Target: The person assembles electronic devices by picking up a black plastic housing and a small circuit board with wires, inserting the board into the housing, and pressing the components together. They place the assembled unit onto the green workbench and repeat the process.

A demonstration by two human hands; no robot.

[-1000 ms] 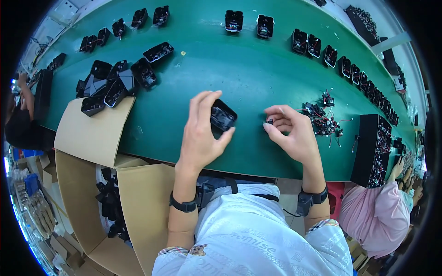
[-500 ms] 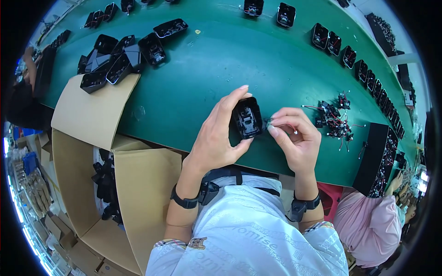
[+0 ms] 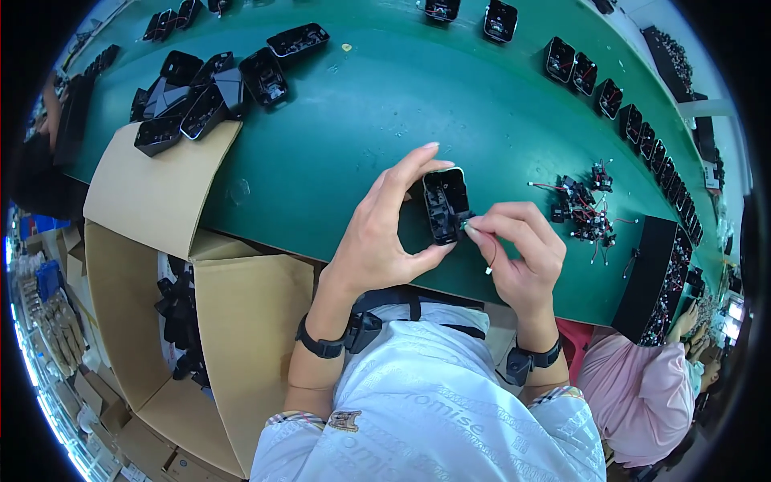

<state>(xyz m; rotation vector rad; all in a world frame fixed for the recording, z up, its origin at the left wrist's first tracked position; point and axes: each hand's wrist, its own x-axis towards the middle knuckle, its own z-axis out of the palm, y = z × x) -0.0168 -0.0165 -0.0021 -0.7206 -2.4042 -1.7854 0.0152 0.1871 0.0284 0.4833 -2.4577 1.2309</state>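
Note:
My left hand (image 3: pixel 377 229) grips a black plastic housing (image 3: pixel 446 201) between thumb and fingers, its open side tilted toward me. Pinched in my right hand (image 3: pixel 522 251) is a small black part with a wire (image 3: pixel 467 224), held against the lower right rim of the housing. A thin lead with a white plug hangs below those fingertips. Right of my right hand, a loose pile of small wired parts (image 3: pixel 590 210) lies on the green table (image 3: pixel 361 120), all black with red and black leads.
Black housings (image 3: pixel 210 90) are heaped at the left, some on the flap of an open cardboard box (image 3: pixel 249 345). A row of housings (image 3: pixel 634 122) curves along the far right. A black tray of small parts (image 3: pixel 654 277) stands at the right, near a person in pink (image 3: pixel 642 394).
The housing has turned and shifted slightly right. My right hand has brought the small wired part to the housing's rim, and its lead now hangs lower.

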